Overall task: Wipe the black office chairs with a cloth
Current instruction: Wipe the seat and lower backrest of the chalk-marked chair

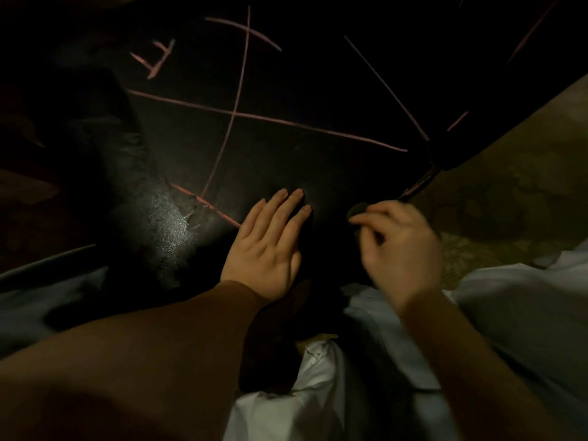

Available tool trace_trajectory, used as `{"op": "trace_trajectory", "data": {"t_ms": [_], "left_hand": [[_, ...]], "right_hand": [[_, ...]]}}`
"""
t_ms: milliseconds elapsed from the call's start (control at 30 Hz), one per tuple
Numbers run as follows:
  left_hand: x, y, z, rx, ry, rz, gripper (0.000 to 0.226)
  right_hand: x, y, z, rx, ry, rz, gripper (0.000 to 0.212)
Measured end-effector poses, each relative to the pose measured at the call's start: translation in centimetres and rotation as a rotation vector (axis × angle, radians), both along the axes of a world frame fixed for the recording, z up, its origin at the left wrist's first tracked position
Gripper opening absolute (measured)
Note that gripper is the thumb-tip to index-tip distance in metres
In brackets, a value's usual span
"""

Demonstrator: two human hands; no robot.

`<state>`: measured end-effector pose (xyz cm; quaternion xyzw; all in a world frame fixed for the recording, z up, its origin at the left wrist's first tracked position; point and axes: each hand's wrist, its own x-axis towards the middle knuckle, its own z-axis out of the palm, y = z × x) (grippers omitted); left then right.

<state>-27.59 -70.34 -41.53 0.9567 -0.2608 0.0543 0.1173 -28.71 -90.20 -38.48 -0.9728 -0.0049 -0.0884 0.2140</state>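
Note:
A black chair seat fills the upper view, crossed by several pink chalk lines. My left hand lies flat on the seat's near part with straight fingers. To its right, my right hand has curled fingers pinching a small dark cloth, which pokes out at the fingertips against the seat's near right edge. The hand is blurred and most of the cloth is hidden under it.
A shiny wet-looking patch glints on the seat left of my left hand. A dark metal chair leg runs down by the seat's right corner. Patterned carpet lies to the right. White fabric bunches near my lap.

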Motion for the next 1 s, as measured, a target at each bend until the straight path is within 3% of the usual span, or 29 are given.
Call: {"op": "trace_trajectory", "data": {"t_ms": [100, 333, 400, 633, 867, 1000], "left_hand": [[0.0, 0.0, 0.0, 0.005, -0.004, -0.004, 0.061], [0.0, 0.0, 0.1, 0.014, -0.004, -0.012, 0.058], [0.0, 0.0, 0.1, 0.014, 0.001, -0.011, 0.059], [0.0, -0.1, 0.0, -0.003, -0.008, 0.002, 0.056], [0.0, 0.0, 0.0, -0.003, -0.004, -0.006, 0.058], [0.0, -0.1, 0.0, -0.015, -0.011, -0.003, 0.057]], "right_hand": [[0.5, -0.9, 0.2, 0.002, 0.031, -0.131, 0.017], [-2.8, 4.1, -0.1, 0.055, -0.010, 0.188, 0.018], [-1.9, 3.0, -0.3, 0.075, -0.010, 0.151, 0.018], [2.1, -4.3, 0.1, 0.152, 0.021, -0.278, 0.019], [-0.2, 0.0, -0.3, 0.169, 0.038, -0.115, 0.015], [1.5, -2.3, 0.1, 0.156, 0.028, -0.184, 0.017]]}}
